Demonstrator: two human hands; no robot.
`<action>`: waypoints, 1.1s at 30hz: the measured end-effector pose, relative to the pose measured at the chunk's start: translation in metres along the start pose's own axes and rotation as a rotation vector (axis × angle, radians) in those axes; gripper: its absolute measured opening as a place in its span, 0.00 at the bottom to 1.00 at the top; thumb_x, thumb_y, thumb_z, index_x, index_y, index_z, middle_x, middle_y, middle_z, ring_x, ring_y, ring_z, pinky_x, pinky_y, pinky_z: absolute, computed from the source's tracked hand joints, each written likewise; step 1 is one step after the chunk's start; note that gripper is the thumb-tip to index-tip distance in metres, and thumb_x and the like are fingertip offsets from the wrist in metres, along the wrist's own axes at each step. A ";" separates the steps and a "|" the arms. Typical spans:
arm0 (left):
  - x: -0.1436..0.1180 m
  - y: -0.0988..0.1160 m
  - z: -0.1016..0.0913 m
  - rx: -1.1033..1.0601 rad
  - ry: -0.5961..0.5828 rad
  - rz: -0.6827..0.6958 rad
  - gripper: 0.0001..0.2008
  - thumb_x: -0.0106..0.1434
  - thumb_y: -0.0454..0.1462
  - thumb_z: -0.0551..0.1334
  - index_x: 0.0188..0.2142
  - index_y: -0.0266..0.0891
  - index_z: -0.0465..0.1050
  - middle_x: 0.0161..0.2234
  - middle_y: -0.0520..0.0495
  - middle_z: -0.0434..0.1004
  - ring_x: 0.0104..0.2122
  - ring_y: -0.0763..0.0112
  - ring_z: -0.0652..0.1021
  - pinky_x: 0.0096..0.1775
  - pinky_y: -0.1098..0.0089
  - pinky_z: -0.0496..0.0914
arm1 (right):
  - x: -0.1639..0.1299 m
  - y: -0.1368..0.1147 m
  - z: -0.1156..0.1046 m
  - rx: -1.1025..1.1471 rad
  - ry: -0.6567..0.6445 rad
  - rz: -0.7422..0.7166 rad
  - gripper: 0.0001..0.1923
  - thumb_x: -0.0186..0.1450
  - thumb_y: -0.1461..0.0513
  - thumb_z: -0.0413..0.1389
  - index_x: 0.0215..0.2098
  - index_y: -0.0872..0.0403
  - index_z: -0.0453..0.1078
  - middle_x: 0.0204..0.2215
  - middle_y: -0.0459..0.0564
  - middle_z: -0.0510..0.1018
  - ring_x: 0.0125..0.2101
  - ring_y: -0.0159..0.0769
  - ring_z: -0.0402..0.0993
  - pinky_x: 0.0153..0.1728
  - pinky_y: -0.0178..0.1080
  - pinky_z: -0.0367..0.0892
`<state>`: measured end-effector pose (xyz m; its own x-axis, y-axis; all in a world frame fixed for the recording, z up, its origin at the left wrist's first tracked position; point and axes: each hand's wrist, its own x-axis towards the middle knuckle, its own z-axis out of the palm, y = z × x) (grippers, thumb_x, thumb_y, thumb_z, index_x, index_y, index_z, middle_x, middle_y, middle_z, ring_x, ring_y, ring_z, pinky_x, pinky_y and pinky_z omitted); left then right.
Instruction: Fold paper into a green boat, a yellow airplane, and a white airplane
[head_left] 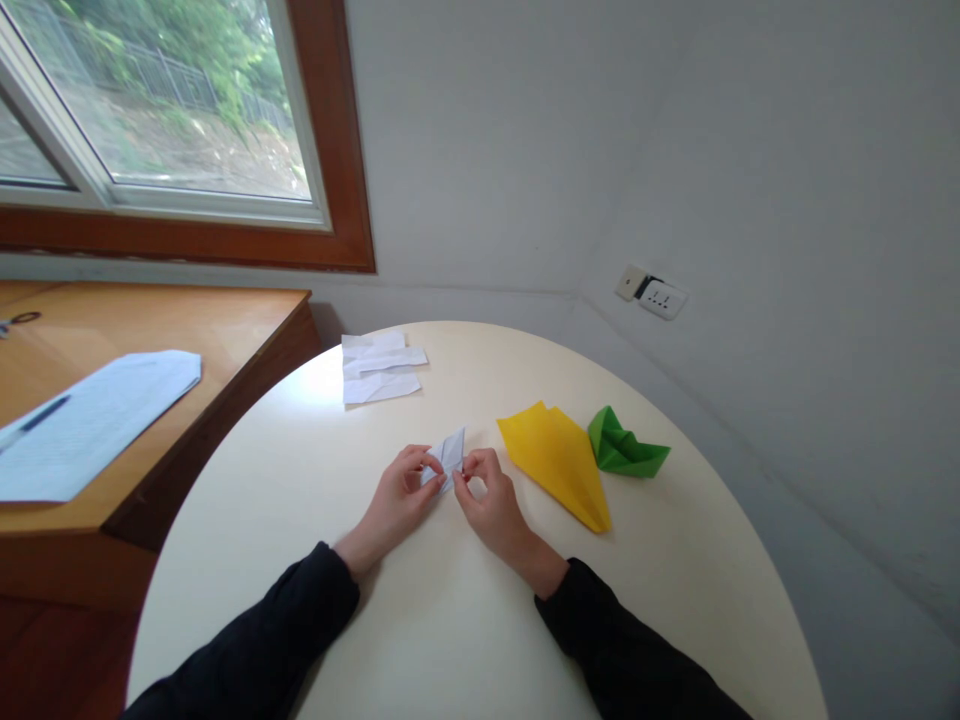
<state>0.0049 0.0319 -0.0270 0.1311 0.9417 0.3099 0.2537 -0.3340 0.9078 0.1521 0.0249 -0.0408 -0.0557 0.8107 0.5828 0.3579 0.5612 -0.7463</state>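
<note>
A small folded white paper (451,453) lies on the round cream table (420,620), pointed end away from me. My left hand (395,503) pinches its left side with thumb and fingers. My right hand (492,503) pinches its right lower edge. Both arms wear dark sleeves. To the right of my hands lies a yellow folded paper plane (559,460), and beside that a green folded paper boat (622,447).
Creased white paper pieces (379,368) lie at the table's far edge. A wooden desk (150,330) on the left holds a printed sheet with a pen (82,420). A window (165,110) is above it, and a wall socket (654,293) at the right.
</note>
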 end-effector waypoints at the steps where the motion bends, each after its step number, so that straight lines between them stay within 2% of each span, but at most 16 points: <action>1: -0.001 0.000 0.001 0.008 0.028 0.032 0.02 0.54 0.35 0.60 0.26 0.39 0.71 0.36 0.46 0.70 0.36 0.67 0.72 0.39 0.68 0.65 | -0.001 -0.001 0.000 -0.037 0.019 -0.046 0.06 0.60 0.65 0.51 0.34 0.51 0.56 0.27 0.43 0.67 0.26 0.31 0.70 0.29 0.35 0.69; 3: -0.003 0.002 0.002 0.050 0.074 0.066 0.02 0.55 0.34 0.60 0.27 0.40 0.71 0.41 0.44 0.68 0.44 0.62 0.70 0.47 0.62 0.62 | -0.001 -0.003 0.001 -0.093 0.050 -0.127 0.06 0.60 0.66 0.51 0.34 0.51 0.57 0.27 0.44 0.68 0.26 0.31 0.70 0.29 0.35 0.69; 6: -0.007 0.006 0.003 0.118 0.128 0.093 0.01 0.55 0.33 0.61 0.27 0.40 0.72 0.43 0.43 0.66 0.48 0.59 0.67 0.49 0.58 0.60 | -0.002 -0.005 0.000 -0.137 0.088 -0.220 0.07 0.60 0.67 0.51 0.35 0.51 0.58 0.28 0.45 0.70 0.28 0.32 0.72 0.29 0.35 0.70; 11: -0.010 0.013 0.003 0.163 0.196 0.157 0.02 0.55 0.34 0.61 0.29 0.41 0.72 0.34 0.48 0.63 0.38 0.65 0.68 0.42 0.63 0.64 | 0.001 -0.009 -0.002 -0.173 0.113 -0.346 0.09 0.60 0.69 0.52 0.37 0.50 0.59 0.30 0.47 0.73 0.32 0.35 0.73 0.33 0.38 0.71; 15: -0.010 0.013 0.004 0.082 0.094 0.129 0.03 0.57 0.33 0.59 0.27 0.40 0.69 0.24 0.53 0.61 0.26 0.72 0.66 0.30 0.71 0.63 | 0.004 -0.011 -0.005 -0.193 0.088 -0.424 0.11 0.60 0.70 0.52 0.37 0.50 0.59 0.30 0.47 0.73 0.32 0.35 0.72 0.33 0.39 0.71; 17: -0.010 0.010 0.006 -0.010 0.038 0.081 0.04 0.58 0.34 0.58 0.27 0.39 0.66 0.22 0.54 0.63 0.24 0.73 0.66 0.29 0.72 0.63 | 0.005 -0.012 -0.006 -0.212 0.075 -0.444 0.10 0.60 0.70 0.52 0.36 0.50 0.60 0.29 0.47 0.74 0.32 0.35 0.72 0.33 0.39 0.71; 20: -0.011 0.009 0.009 -0.153 -0.020 0.034 0.04 0.59 0.35 0.58 0.28 0.38 0.66 0.25 0.51 0.68 0.28 0.72 0.69 0.33 0.71 0.65 | 0.005 -0.013 -0.007 -0.236 0.044 -0.445 0.09 0.61 0.70 0.52 0.36 0.50 0.61 0.30 0.47 0.74 0.33 0.35 0.73 0.34 0.39 0.71; 25: -0.011 0.011 0.007 -0.296 -0.012 -0.042 0.08 0.55 0.40 0.62 0.27 0.38 0.67 0.27 0.49 0.70 0.31 0.68 0.71 0.35 0.70 0.66 | 0.005 -0.014 -0.008 -0.240 -0.011 -0.446 0.08 0.62 0.69 0.50 0.36 0.50 0.62 0.30 0.48 0.76 0.33 0.36 0.73 0.35 0.41 0.68; 33: -0.010 0.016 0.005 -0.364 -0.014 -0.114 0.13 0.52 0.45 0.65 0.28 0.37 0.69 0.29 0.48 0.73 0.33 0.65 0.74 0.37 0.66 0.67 | 0.005 -0.013 -0.010 -0.330 -0.054 -0.498 0.09 0.62 0.70 0.50 0.36 0.50 0.62 0.30 0.47 0.77 0.34 0.35 0.72 0.37 0.40 0.63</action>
<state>0.0121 0.0170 -0.0168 0.1351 0.9706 0.1995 -0.0895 -0.1885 0.9780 0.1566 0.0205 -0.0250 -0.3357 0.4753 0.8133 0.5461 0.8016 -0.2431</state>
